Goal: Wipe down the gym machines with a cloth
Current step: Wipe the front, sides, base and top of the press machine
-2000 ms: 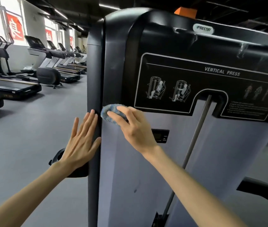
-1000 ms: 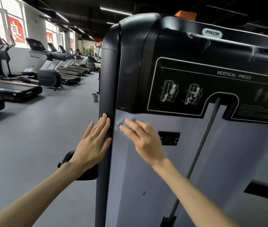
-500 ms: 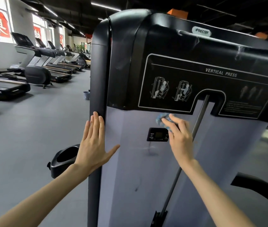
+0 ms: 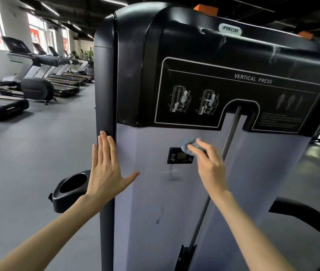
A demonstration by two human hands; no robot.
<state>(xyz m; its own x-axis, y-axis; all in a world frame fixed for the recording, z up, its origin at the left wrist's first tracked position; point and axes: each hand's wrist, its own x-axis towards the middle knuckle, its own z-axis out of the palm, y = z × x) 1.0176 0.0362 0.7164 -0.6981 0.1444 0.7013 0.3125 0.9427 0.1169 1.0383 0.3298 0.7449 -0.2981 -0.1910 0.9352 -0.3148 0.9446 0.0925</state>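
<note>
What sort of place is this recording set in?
A commercial gym, most likely. A row of treadmills lines the windowed wall on the left, and the machine in front carries a VERTICAL PRESS label with exercise diagrams. The right hand holds a blue cloth against it.

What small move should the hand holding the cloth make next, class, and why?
Probably a short sweep down and left across the small display. The right hand pinches the blue cloth against the grey panel at the display's upper right corner, and a dark streak shows just below the display. The left hand lies flat against the black post.
</note>
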